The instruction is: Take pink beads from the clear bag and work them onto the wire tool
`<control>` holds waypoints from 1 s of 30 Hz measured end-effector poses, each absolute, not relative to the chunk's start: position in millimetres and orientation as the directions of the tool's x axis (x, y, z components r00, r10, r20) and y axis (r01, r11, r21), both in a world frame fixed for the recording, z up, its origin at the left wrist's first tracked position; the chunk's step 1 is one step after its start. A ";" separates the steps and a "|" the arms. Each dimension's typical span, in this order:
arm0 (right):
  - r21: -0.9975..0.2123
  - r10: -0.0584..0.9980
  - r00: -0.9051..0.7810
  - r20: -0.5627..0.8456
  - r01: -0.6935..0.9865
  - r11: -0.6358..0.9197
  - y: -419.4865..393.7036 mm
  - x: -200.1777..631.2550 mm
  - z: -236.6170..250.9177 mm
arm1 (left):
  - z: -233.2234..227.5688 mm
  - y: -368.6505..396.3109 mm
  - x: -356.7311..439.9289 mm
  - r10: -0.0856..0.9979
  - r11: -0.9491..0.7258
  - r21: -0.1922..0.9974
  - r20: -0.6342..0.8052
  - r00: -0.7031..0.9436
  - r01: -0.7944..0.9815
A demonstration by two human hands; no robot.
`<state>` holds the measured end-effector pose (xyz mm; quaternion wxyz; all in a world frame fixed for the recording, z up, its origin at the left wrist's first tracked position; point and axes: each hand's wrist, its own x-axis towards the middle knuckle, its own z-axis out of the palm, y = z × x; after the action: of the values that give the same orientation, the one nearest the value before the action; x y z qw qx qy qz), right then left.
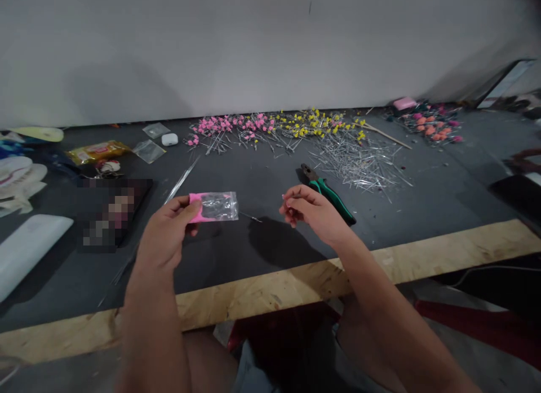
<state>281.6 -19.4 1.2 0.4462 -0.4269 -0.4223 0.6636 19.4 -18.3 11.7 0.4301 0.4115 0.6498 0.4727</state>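
Note:
My left hand [171, 227] pinches a small clear plastic bag [220, 206] by its left end, thumb on top. Soft-looking pink stuff [196, 207] fills that end of the bag; the rest looks flat. To the right, my right hand [306, 210] is raised over the table with its fingertips drawn together. Whatever is between them, if anything, is too small to make out. A thin wire [253, 217] with a darker tip lies just right of the bag. Behind my right hand rest green-handled pliers [329, 196], their jaws toward the wall.
Along the wall lie pink-tipped wires [232, 124], yellow-tipped wires [315, 124] and a heap of bare wires [363, 162]. Orange pieces [431, 127] are at the back right. A yellow packet [99, 152], white case [169, 139] and white box [31, 252] sit left. A wooden edge [262, 289] runs along the front.

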 end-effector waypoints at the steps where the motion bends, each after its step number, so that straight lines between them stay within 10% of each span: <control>1: -0.945 0.951 -0.255 -0.175 -0.228 -0.235 -19.8 281.8 1.5 | 12.5 -18.6 12.9 0.938 0.233 0.960 -0.180 -0.295 0.157; 9: -0.950 0.915 -0.360 -0.181 -0.176 -0.257 -22.3 278.6 -0.1 | 6.5 -23.6 -35.0 0.889 0.388 0.782 -0.177 -0.422 0.488; 14: -0.947 0.894 -0.407 -0.189 -0.165 -0.275 -25.0 276.3 -2.4 | 5.8 -22.1 -28.1 0.911 0.276 0.389 0.184 -0.368 0.879; 21: -0.966 0.930 -0.323 -0.178 -0.121 -0.227 -24.0 277.4 -6.4 | -11.3 -29.7 67.4 0.967 -0.248 0.499 0.182 0.180 0.830; 30: -0.959 0.933 -0.307 -0.188 -0.148 -0.242 -21.8 275.2 -6.4 | -21.2 -32.1 96.0 0.877 -0.444 0.488 0.064 0.476 0.752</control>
<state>275.2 -21.8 -6.4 0.4070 -0.4251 -0.4618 0.6636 96.0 -32.1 -21.2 0.2013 0.8352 0.4875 0.1559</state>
